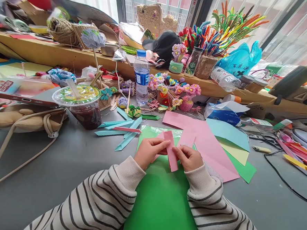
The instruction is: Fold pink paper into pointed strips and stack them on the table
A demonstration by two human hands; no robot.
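Both hands on pink paper strip (172, 151), held just above green sheet (161, 198) on grey surface (62, 165). Left hand (149, 151) pinching strip's left edge, right hand (189, 158) pinching lower right side; each grip clenched on paper. Risk: uneven pull tears thin strip, or crease runs crooked if fingers slip. Strip narrow, folded lengthwise, slightly tilted, lower end ragged. Pink sheets (208, 146) lie just beside.

Craft workshop: paper sheets (219, 140), pipe cleaners (226, 25).
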